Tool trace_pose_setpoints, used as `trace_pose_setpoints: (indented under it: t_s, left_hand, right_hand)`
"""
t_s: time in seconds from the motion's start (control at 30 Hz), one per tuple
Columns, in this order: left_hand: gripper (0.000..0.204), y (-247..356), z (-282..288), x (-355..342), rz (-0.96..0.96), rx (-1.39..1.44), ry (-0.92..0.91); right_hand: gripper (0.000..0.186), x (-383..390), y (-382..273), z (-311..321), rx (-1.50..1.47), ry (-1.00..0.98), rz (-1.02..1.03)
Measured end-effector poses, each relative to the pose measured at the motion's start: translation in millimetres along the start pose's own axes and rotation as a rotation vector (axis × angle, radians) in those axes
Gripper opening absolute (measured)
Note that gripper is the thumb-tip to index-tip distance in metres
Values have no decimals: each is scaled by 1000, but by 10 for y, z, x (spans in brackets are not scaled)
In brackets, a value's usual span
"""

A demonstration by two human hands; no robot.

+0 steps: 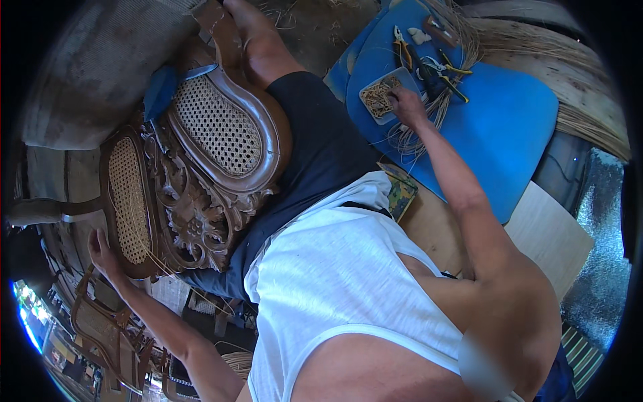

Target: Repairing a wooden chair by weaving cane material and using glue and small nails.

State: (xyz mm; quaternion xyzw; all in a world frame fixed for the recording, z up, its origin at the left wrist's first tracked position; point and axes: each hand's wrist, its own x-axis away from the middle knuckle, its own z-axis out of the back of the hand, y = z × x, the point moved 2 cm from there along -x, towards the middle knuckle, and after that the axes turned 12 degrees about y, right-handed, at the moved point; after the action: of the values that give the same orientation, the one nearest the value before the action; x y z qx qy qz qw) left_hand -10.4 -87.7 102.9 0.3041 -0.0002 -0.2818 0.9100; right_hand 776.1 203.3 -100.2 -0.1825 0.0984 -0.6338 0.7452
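A carved brown wooden chair back [194,221] with woven cane panels rests across my lap. My left hand [103,253] is beside its lower left rim, near the smaller cane panel [127,197], fingers stretched out and apart. Loose cane strands [157,258] trail from that panel. Over on the right, my right hand [407,107] reaches into a clear plastic tub [380,118] of small tan pegs or cane bits [378,94]. Its fingers are drawn together at the contents, and whatever is between the fingertips is hidden.
The tub stands on a blue board [506,120]. Pliers [402,48], yellow-handled cutters [455,70], a wooden block [442,30] and cane bundles [429,124] lie around it. A blue-handled tool [159,94] rests on the chair back. Other chair frames [100,328] stand at lower left.
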Motion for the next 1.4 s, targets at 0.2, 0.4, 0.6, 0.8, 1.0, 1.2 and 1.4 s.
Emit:
trace_pose_setpoints:
  t_s: [0.2, 0.4, 0.6, 0.8, 1.0, 1.2, 1.4]
  left_hand:
    - [44, 47, 322, 641, 83, 82, 46]
    - [36, -40, 504, 1145, 149, 214, 14]
    - [34, 386, 486, 1439, 188, 254, 29]
    - [33, 420, 569, 1369, 164, 252, -4]
    - [31, 350, 560, 1373, 132, 280, -10]
    - [29, 422, 485, 1443, 139, 277, -32]
    - [30, 410, 530, 1476, 164, 280, -38]
  right_hand:
    - [28, -195, 2, -161, 161, 34, -126]
    - [30, -213, 250, -235, 78, 62, 45]
    - [29, -227, 280, -230, 208, -174, -101]
    - [26, -210, 289, -163, 267, -191, -157]
    - [30, -287, 172, -140, 184, -179, -214]
    - [38, -315, 39, -352, 325, -269, -381]
    - [40, -305, 295, -418, 136, -235, -387]
